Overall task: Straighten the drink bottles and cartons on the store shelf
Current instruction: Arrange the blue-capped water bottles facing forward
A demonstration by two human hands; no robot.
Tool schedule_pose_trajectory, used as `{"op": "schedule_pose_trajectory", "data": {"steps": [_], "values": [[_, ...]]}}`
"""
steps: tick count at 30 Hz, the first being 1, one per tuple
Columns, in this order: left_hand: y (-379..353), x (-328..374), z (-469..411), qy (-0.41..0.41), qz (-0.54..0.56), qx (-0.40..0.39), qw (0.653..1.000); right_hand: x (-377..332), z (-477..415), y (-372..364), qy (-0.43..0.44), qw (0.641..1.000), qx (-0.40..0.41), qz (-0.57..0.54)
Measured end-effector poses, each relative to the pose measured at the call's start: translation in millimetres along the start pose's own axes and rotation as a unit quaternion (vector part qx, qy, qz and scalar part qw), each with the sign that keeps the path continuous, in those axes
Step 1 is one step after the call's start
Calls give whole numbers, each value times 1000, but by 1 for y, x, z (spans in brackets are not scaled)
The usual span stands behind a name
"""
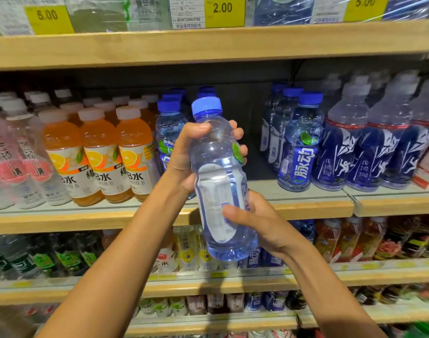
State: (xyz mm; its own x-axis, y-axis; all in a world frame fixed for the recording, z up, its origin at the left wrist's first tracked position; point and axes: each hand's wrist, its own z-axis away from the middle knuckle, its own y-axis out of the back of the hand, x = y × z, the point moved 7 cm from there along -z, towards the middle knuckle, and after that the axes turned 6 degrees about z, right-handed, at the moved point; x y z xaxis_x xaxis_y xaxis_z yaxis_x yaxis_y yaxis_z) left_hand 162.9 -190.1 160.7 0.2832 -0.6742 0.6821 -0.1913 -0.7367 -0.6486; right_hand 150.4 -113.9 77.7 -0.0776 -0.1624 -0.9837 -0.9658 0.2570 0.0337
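Bottle: your blue-capped bottle [218,167] is off the shelf [306,203], held before the gap between rows of matching bottles [300,147], top leaning slightly left.
Left hand [184,157]: your fingers wrap its shoulder under the cap.
Right hand [254,220]: curled round its lower body.
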Motion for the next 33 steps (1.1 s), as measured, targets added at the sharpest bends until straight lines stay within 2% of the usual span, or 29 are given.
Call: {"op": "schedule_pose_trajectory", "data": {"steps": [3,8,12,13,14,16,18,20,22,24,33], "values": [[8,-4,-1,10,-5,-1,1000,-2,-1,-2,26,997,53,41],[26,2,2,-13,-167,58,984,-1,1,8,48,984,142,95],[52,2,11,-63,-281,182,940,-5,4,33,73,960,222,151],[58,3,16,-90,-345,205,912,-6,4,40,79,955,239,158],[62,3,23,-120,-438,210,866,-7,2,48,86,949,257,163],[68,-5,34,-150,-641,172,733,-7,-3,65,93,938,288,168],[77,-20,40,-137,-788,122,587,-4,-11,81,84,928,317,176],[79,-34,40,-133,-876,53,460,4,-19,96,62,916,346,194],[82,-46,38,-144,-912,-22,383,12,-27,107,44,906,367,209],[89,-54,39,-143,-921,-67,356,20,-36,114,30,902,377,208],[97,-58,40,-141,-924,-75,347,30,-45,117,32,874,402,272]]}}
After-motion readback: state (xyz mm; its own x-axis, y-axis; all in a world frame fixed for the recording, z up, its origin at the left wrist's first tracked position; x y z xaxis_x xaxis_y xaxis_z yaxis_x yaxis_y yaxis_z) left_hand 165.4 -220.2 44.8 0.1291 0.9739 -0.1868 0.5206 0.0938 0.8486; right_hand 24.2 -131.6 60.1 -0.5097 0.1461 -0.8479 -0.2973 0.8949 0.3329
